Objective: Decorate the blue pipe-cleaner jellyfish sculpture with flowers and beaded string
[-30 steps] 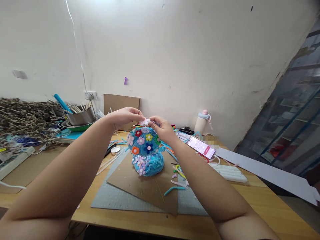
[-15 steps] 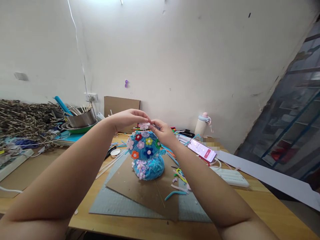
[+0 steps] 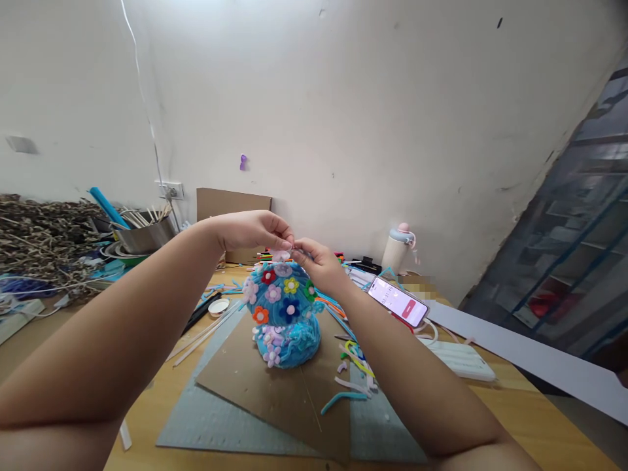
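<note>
A blue fuzzy craft piece (image 3: 275, 312), mushroom-like with a rounded top over a rounded base, stands upright on a brown cardboard sheet (image 3: 245, 386). Red, yellow, orange, lilac, green and dark blue flowers dot its front. Above its top, my left hand (image 3: 262, 230) pinches a pale pink flower (image 3: 280, 254) at its upper edge. Fingertips of my right hand (image 3: 318, 261) are closed close against the left ones, at the flower's right side. Whatever lies between the right fingertips is too small to make out.
Under the cardboard lies a grey mat (image 3: 196, 425). Pipe cleaner scraps (image 3: 343, 396) are scattered to the right, near a lit phone (image 3: 398, 301) and a white power strip (image 3: 461, 360). A bottle (image 3: 396, 252) stands at the back. Left are a metal pot (image 3: 147, 235) and a white lid (image 3: 218, 306).
The view has shifted slightly. My left fingers have curled in more, and both hands' fingertips have come closer together over the pale pink flower. The blue craft piece stays on the cardboard.
</note>
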Demonstrator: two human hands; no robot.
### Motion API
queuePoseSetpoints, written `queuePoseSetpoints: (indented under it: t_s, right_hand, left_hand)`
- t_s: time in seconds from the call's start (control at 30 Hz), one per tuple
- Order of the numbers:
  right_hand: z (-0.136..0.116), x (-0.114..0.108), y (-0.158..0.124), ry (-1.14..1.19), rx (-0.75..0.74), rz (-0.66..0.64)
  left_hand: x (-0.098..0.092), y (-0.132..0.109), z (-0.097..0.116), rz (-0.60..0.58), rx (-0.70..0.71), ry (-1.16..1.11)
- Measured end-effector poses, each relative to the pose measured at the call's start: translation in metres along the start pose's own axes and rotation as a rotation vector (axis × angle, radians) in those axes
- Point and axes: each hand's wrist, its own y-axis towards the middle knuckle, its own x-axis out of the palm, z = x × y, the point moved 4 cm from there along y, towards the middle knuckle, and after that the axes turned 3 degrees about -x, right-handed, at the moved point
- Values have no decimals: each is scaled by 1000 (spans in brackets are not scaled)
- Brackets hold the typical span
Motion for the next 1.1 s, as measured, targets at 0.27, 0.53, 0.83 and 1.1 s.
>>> queuePoseSetpoints:
  t_s: [0.27,0.53,0.83,1.1]
  right_hand:
    - [3,-4,-1,44,36,53]
    - [0,-2,-5,16,42,90]
    - [-1,2,-6,-7,22,96]
    - [-2,3,-7,-17,36,106]
  left_hand:
    - [-3,-20,13,422,149,221]
    - [50,-60,20,1056,281,810]
    - [63,-62,15,1146,303,969]
    - [69,-59,15,1148,290,1031]
